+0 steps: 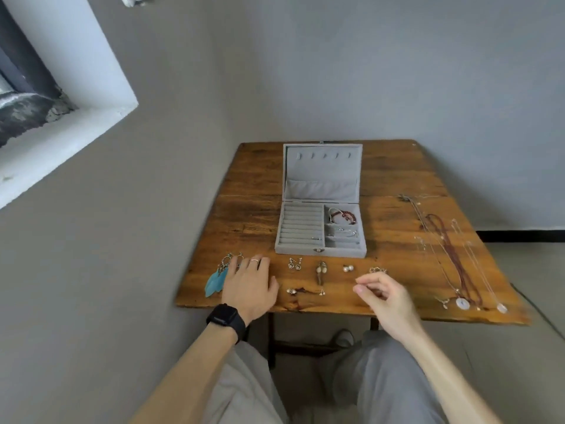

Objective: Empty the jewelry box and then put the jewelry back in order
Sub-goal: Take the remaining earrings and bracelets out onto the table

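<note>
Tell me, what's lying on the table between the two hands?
Earrings: a dangly pair, a long pair, pearl studs and a tiny pair. The head view shows them.

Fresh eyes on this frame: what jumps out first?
The open grey jewelry box at the middle of the wooden table, a red bead bracelet in its back right compartment. Necklaces lie stretched out along the right side; blue feather earrings sit near the front left corner, beside the left hand.

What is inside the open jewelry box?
The jewelry box holds a red beaded bracelet, small silvery pieces in the next compartment, and a ring in the rolls. The lid pocket hides anything within.
</note>
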Demonstrator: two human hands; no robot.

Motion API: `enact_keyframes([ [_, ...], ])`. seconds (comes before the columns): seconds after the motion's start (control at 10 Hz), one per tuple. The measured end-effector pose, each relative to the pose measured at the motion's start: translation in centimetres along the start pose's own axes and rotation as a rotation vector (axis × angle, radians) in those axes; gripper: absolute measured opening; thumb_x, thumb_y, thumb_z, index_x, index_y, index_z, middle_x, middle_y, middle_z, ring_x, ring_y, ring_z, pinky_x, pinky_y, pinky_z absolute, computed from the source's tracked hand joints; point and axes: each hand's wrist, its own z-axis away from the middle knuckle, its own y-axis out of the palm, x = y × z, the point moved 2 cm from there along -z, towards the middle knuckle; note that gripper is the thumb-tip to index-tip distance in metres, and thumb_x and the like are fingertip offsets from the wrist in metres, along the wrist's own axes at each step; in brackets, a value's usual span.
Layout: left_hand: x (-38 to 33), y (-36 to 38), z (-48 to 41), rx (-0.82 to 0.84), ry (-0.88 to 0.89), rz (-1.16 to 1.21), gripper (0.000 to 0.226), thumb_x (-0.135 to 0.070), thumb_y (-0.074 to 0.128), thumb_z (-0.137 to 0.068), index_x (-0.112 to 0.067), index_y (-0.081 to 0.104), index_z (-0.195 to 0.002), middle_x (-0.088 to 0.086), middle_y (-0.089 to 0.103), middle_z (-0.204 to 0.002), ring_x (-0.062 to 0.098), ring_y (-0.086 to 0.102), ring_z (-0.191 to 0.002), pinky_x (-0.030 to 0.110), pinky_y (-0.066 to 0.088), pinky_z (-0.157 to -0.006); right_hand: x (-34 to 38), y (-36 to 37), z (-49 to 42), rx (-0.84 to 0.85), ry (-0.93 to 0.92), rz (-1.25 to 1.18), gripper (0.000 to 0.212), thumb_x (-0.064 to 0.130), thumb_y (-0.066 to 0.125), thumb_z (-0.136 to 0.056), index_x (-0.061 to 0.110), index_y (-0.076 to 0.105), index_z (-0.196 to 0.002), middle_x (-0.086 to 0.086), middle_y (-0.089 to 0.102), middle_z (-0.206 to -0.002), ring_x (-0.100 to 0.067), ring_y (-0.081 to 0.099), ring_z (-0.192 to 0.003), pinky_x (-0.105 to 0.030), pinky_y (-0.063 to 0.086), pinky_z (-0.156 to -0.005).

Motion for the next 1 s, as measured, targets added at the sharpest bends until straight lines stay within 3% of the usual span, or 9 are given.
enact_keyframes([
  [0.1,-0.8,-2.1,-2.5,-0.149,0.017,0.055,0.032,-0.040,0.048,-0.094,-0.024,0.059,-0.120,-0.002,0.064,-0.119,0.021,0.059,-0.111,0.040,0.042,-0.100,-0.4,0.4,-0.3,-0.017,-0.007,0.003,0.013,0.022,0.075,-0.089,0.034,0.070,-0.090,0.025,0.072,-0.094,0.006,0.065,-0.091,-0.007,0.045,-0.074],
  [0.2,-2.3,-3.2,-5.7,-0.129,0.056,0.141,0.035,-0.038,0.054,-0.097,-0.028,0.060,-0.130,0.001,0.061,-0.126,0.024,0.055,-0.117,0.041,0.046,-0.095,-0.5,0.5,-0.5,-0.025,-0.029,0.029,0.014,0.023,0.074,-0.089,0.036,0.069,-0.088,0.027,0.071,-0.092,0.007,0.065,-0.091,-0.005,0.045,-0.075],
  [0.4,-4.0,-3.6,-10.2,0.056,0.091,0.054,0.024,-0.036,0.060,-0.098,-0.036,0.071,-0.119,0.001,0.062,-0.126,0.023,0.051,-0.121,0.042,0.047,-0.096,-0.5,0.0,-0.7,-0.025,-0.027,0.040,0.012,0.027,0.073,-0.090,0.038,0.070,-0.088,0.029,0.070,-0.092,0.007,0.065,-0.092,-0.007,0.046,-0.073],
  [0.7,-6.6,-3.9,-10.6,0.041,0.228,-0.331,0.021,-0.015,0.060,-0.095,-0.024,0.076,-0.105,-0.002,0.065,-0.111,0.021,0.054,-0.109,0.032,0.044,-0.086,-0.6,-0.1,-0.5,-0.037,-0.036,0.047,0.011,0.029,0.072,-0.091,0.040,0.068,-0.089,0.033,0.068,-0.094,0.010,0.063,-0.093,-0.003,0.045,-0.072],
  [1.0,-6.6,-3.9,-11.3,0.130,0.208,-0.261,0.023,-0.008,0.056,-0.093,-0.023,0.066,-0.107,0.001,0.064,-0.110,0.023,0.057,-0.107,0.037,0.048,-0.086,-0.4,-0.1,-0.4,-0.035,-0.042,0.042,0.017,0.030,0.071,-0.091,0.046,0.068,-0.086,0.032,0.068,-0.093,0.010,0.063,-0.094,-0.003,0.046,-0.072],
])
